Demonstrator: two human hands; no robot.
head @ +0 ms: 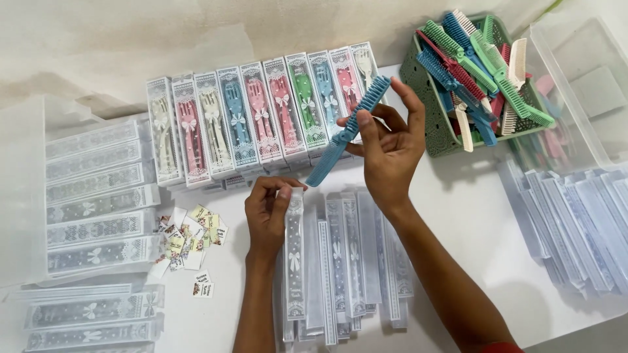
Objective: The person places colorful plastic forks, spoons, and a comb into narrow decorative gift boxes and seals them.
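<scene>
The right hand [391,147] pinches a blue comb [348,131] at mid-length between thumb and fingers; it looks light, stiff and slick. Below it, the left hand [267,212] pinches the top of a clear sleeve [295,255], likely thin and flimsy.

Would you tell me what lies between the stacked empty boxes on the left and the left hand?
In the head view, small loose paper labels lie scattered on the white table between them.

We find bare table [471,216] right of our forearm, between the empty sleeves [347,261] and the flat stack [575,222]. Packed boxes [261,117] and the comb basket [432,124] block the far side.
</scene>
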